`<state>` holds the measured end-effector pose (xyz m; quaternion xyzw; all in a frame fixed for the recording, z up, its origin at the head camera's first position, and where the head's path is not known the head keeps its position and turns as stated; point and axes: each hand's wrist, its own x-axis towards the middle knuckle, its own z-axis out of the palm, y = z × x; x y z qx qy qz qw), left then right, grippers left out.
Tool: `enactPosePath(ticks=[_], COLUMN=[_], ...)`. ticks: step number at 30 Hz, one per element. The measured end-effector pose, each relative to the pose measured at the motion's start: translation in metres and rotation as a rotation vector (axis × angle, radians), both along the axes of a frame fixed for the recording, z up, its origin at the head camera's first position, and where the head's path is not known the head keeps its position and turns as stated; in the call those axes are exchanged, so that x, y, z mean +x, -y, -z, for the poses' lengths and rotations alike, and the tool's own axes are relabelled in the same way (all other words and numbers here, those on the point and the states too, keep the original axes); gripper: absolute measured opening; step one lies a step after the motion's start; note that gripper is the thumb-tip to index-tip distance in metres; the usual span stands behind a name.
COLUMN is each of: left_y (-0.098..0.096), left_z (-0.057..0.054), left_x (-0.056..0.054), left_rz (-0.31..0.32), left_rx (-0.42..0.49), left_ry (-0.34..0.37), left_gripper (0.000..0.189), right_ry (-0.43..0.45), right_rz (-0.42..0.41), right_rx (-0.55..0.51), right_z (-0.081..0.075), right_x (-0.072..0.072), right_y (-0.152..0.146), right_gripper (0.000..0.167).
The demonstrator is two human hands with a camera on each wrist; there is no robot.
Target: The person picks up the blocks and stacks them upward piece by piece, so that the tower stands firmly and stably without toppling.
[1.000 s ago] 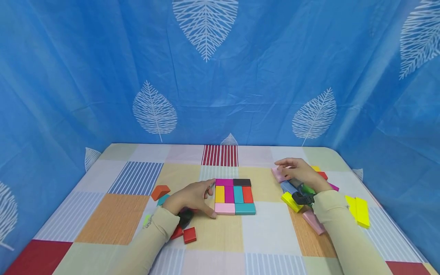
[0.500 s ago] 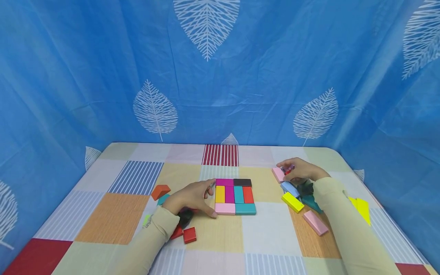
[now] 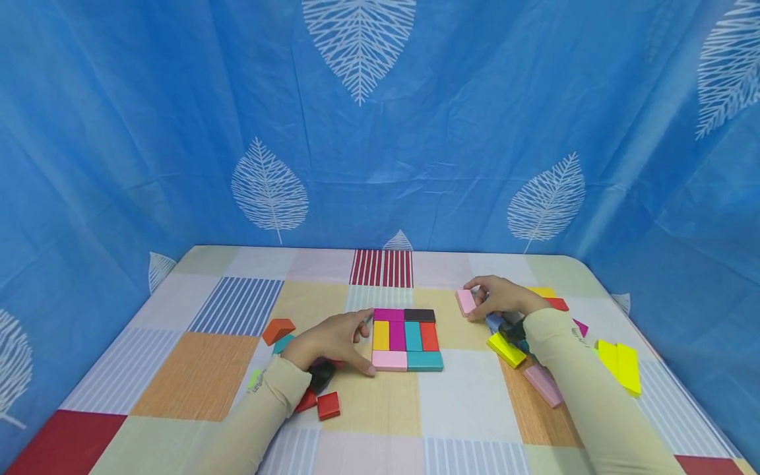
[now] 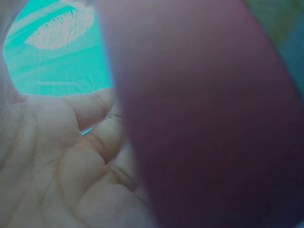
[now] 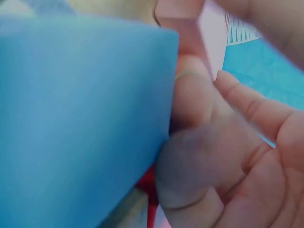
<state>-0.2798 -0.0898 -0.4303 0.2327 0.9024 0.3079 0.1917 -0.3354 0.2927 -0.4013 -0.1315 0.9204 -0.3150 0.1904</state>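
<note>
In the head view my right hand point(image 3: 501, 297) pinches a pink block point(image 3: 466, 302) between thumb and fingers, right of the middle. The right wrist view shows the same pink block point(image 5: 213, 38) by the fingertips, with a blue block point(image 5: 80, 118) large in front. My left hand point(image 3: 332, 338) rests at the left side of a flat, square-like layout of blocks. Its index finger lies by the magenta block point(image 3: 388, 315) and its thumb by the lower pink block point(image 3: 389, 360). In the left wrist view the palm shows behind a blurred dark red shape point(image 4: 204, 118).
Near the right forearm lie a yellow block point(image 3: 506, 349), another pink block point(image 3: 543, 385) and a yellow pair point(image 3: 628, 369). Orange point(image 3: 278, 330), teal and red blocks point(image 3: 328, 406) lie about the left wrist. A blue curtain point(image 3: 380, 132) hangs behind the table.
My right hand has taken hold of the pink block and shifted it a little left, towards the layout. The left hand stays in place.
</note>
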Motion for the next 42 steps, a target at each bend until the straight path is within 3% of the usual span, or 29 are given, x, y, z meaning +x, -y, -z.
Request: enactPosePath(ticks=[7,21,33,42], left_y=[0.0,0.0,0.001,0.001], left_z=[0.0,0.001,0.0,-0.001], left_x=[0.001,0.0,-0.001,0.0], left_rz=[0.007,-0.01,0.003,0.004], left_rx=[0.007,-0.002,0.017,0.003], left_ry=[-0.003,0.007,0.009,0.006], left_gripper=[0.115,0.115,0.114,0.114], right_ry=[-0.039,-0.323,-0.359,-0.289], right_rz=[-0.011,-0.044,-0.091,-0.063], right_rx=[0.043,-0.054,-0.156,-0.156], right_z=[-0.002,-0.003,0.013,0.018], right_x=[0.004,0.042,0.063,0.067], right_y=[0.006,0.061,0.101,0.123], right_gripper=[0.063,0.063,0.061,0.061])
